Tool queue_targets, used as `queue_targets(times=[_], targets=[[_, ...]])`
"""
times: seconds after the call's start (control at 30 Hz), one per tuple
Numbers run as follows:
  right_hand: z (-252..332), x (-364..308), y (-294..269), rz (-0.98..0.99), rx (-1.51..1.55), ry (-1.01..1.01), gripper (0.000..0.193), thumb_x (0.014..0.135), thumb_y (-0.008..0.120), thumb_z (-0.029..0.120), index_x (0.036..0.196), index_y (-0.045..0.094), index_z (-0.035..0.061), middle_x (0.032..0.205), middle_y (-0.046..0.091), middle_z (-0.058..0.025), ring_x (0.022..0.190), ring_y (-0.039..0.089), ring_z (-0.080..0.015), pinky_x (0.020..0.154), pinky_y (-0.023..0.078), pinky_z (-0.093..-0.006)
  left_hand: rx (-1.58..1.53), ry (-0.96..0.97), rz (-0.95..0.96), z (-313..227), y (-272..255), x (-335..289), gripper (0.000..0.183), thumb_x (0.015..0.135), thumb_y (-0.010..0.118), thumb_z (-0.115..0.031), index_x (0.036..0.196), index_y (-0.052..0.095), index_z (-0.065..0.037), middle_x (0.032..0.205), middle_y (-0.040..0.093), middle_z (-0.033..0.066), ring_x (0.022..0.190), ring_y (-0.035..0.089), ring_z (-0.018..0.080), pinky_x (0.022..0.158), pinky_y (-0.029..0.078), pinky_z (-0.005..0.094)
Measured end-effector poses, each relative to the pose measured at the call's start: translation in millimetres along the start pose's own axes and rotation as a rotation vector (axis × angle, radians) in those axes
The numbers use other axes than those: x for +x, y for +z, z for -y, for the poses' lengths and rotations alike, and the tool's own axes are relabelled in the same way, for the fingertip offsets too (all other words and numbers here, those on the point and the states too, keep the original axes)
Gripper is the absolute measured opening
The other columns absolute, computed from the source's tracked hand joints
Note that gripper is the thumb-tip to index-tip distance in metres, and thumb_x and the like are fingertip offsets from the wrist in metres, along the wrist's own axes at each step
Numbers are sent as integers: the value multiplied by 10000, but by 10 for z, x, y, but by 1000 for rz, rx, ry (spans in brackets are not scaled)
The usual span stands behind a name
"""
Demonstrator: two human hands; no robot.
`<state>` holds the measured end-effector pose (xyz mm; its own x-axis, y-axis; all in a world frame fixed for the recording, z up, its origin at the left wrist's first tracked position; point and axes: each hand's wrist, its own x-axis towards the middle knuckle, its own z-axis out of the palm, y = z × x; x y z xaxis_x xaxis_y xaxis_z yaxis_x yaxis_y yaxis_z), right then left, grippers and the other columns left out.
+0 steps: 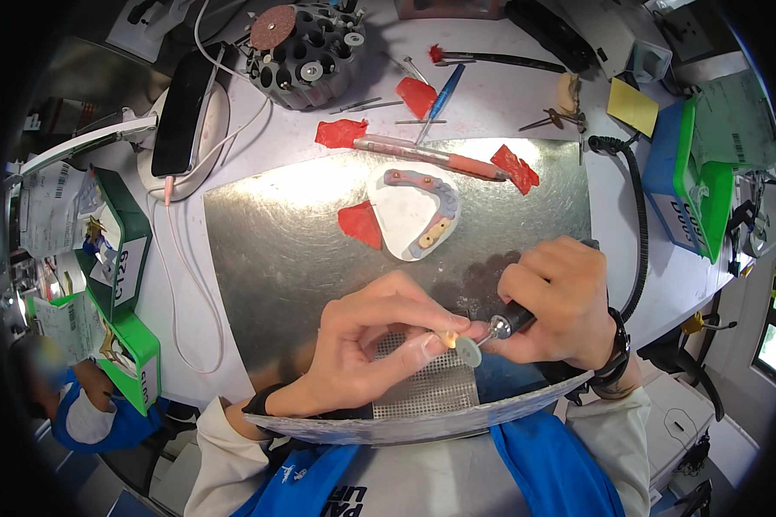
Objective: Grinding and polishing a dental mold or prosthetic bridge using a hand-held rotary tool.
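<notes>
Two hands sit close at lower centre: the left hand [353,343] holds a small yellowish piece [448,339] in a narrow pinch grip, the right hand [565,297] is wrapped round a black handpiece [516,318] slanting down-left. Its grey disc [468,351] lies just right of the piece, contact unclear; a dental model [405,211] rests at upper centre

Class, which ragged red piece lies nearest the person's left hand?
The red piece immediately left of the dental model; the other three lie farther from the left hand.
</notes>
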<state>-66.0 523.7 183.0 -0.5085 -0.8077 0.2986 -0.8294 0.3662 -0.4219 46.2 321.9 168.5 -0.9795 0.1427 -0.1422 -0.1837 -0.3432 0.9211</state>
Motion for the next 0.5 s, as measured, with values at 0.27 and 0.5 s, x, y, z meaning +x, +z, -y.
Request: queue_targets(times=[0.27, 0.5], targets=[[10, -7, -7, 7, -13, 25, 449, 533, 792, 454, 646, 517, 117, 566, 403, 1, 496, 471, -181, 474, 354, -314, -48, -57, 12, -15, -6, 9, 159, 862, 611, 5, 1001, 671, 51, 954, 596, 141, 965, 671, 274, 883, 531, 361], [32, -9, -23, 18, -22, 9, 441, 525, 798, 443, 656, 528, 120, 571, 417, 3, 494, 476, -178, 472, 356, -314, -61, 6, 4, 36, -2, -18, 243, 841, 651, 16, 1082, 678, 1, 878, 599, 58, 743, 533, 63, 684, 424, 221]])
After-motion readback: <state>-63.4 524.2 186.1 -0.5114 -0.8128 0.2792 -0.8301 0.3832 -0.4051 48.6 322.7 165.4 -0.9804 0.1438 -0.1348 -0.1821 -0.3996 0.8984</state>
